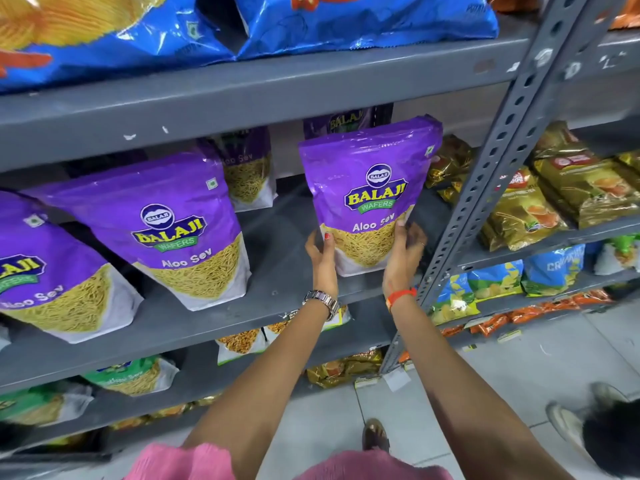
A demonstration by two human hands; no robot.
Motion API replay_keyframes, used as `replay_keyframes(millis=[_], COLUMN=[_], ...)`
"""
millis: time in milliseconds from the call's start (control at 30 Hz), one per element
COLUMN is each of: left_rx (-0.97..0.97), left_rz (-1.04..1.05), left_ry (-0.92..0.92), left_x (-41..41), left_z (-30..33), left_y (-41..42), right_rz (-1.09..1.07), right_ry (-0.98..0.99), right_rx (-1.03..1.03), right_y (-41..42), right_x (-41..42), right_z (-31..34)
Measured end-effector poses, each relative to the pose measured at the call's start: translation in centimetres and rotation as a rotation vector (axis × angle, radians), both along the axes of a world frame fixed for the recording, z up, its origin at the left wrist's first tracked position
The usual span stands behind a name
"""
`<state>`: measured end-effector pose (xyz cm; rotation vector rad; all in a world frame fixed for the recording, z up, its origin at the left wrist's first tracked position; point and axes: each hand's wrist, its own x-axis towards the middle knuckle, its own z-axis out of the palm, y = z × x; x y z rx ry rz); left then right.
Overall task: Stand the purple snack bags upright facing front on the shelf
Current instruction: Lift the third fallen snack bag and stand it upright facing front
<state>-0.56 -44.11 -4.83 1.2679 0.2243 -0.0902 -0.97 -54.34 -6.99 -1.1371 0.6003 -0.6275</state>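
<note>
At the shelf's front edge, right of centre: one purple snack bag (369, 188), upright, label facing front, base on the grey shelf (277, 271). Left hand (322, 252) cups its lower left edge, thumb pressed on the front face, other fingers hidden behind the pack. Right hand (405, 251) flanks the lower right edge, fingers loosely curled along the side; whether they press the film cannot be told

Handling, judged: light, soft-walled pouch with loose contents; glossy film likely slippery; contents likely to crush under a hard squeeze. Best held low at both side seams, where the filled base gives some stiffness (the top flap is thin and would fold)

Beside it, to the left: two more purple bags (183, 230), upright but leaning, labels forward, near the front edge. Behind: further purple bags (247, 168) set deeper, partly hidden

Obstructions: slotted grey upright post (485, 188) just beside the right hand, limiting room on that side; upper shelf board close above the bag top. Beyond the post: gold packets (571, 188). Above: blue chip bags (346, 26)
</note>
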Motion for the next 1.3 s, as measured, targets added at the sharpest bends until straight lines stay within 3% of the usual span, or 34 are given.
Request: replay_keyframes(millis=[100,200,367,500,633,767,967,1300], left_rx=[0.096,0.114,0.253,0.265,0.187,0.133,0.121,0.039], left_rz=[0.063,0.254,0.585,0.727,0.517,0.342,0.340,0.103], left_ry=[-0.048,-0.107,-0.184,-0.226,-0.149,-0.085,-0.030,-0.068], left_x=[-1.4,-2.9,-3.8,-3.2,-0.7,1.6,1.7,-0.3], left_z=[-1.8,-3.1,-2.4,-1.9,0.5,2.5,2.5,0.4], left_y=[2.4,6.0,13.3,19.6,23.5,24.7,23.0,21.3], right_rz=[-0.190,-0.177,0.102,0.454,0.608,0.652,0.604,0.481], right_ry=[0.042,0.011,-0.024,-0.014,0.100,0.068,0.043,0.024], right_rx=[-0.321,-0.565,-0.629,-0.467,-0.247,-0.057,-0.037,0.008], right_y=[3.6,8.3,15.6,20.2,22.7,23.1,22.0,19.9], right_x=[-2.0,-3.9,-4.4,-3.0,-0.5,0.8,0.8,0.3], right_z=[-1.3,-2.2,-2.6,-1.0,0.8,1.4,0.9,-0.3])
